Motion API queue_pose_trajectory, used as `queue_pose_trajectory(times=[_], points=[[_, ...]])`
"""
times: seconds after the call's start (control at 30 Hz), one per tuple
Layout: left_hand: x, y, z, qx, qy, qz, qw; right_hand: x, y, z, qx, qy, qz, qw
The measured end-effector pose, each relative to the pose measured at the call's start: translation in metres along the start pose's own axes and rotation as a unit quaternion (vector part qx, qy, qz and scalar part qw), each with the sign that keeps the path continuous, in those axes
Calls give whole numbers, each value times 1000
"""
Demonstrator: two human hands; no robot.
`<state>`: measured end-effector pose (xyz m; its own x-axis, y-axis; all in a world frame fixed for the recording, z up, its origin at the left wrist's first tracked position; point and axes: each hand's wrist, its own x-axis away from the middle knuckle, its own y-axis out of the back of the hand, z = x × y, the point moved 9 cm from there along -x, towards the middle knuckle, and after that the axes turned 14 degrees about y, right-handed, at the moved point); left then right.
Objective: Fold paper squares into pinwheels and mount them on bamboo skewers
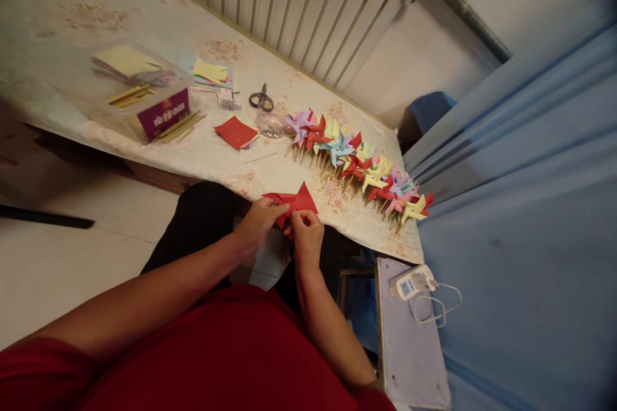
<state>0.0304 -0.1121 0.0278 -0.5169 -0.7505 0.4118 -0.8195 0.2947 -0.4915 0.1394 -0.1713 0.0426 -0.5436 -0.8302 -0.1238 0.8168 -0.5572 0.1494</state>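
A red paper pinwheel [299,200] with pointed blades is held between both hands at the table's front edge, above my lap. My left hand [260,221] grips it from the left, thumb pressed near its middle. My right hand [307,231] pinches at its lower middle; whether a pin or anything else small is between those fingers I cannot make out. Just beyond lies a single thin wooden stick [259,158]. A stack of paper squares [236,133], red on top, sits behind it, beside a clear bag of small items [270,123].
Finished pinwheels [359,164] on sticks lie in a long row at right. Scissors [261,99], a small box [227,99], coloured paper [210,72] and a plastic tub [164,112] with sticks stand farther back. A bench [414,353] holds a white plug device [409,284].
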Motion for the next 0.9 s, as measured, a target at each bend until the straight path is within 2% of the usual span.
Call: queue_pose_trajectory(times=[0.23, 0.3, 0.37, 0.43, 0.5, 0.6, 0.67, 0.77, 0.9], points=[[-1, 3, -2, -24, -1, -21, 999, 2, 3, 2, 0, 4, -13, 1000], [-1, 6, -5, -21, 3, -35, 999, -1, 16, 5, 4, 20, -44, 999], [0, 8, -9, -19, 7, -35, 999, -7, 39, 10, 20, 46, -101, 994], [0, 9, -14, -26, 10, -28, 999, -18, 61, 15, 39, 63, -131, 989], [1, 9, -18, -42, 16, -21, 999, -32, 67, 18, 35, 66, -87, 993], [1, 5, -19, -79, 32, 4, 996, -44, 49, 16, -18, 21, 65, 997], [1, 4, -18, -112, 42, 9, 993, -42, 34, 13, -61, -21, 135, 989], [2, 2, -15, -158, 60, 21, 985, -33, 13, 11, -105, -65, 190, 974], [3, -7, -16, -177, 66, 74, 979, -25, -1, 9, -98, -78, 215, 969]])
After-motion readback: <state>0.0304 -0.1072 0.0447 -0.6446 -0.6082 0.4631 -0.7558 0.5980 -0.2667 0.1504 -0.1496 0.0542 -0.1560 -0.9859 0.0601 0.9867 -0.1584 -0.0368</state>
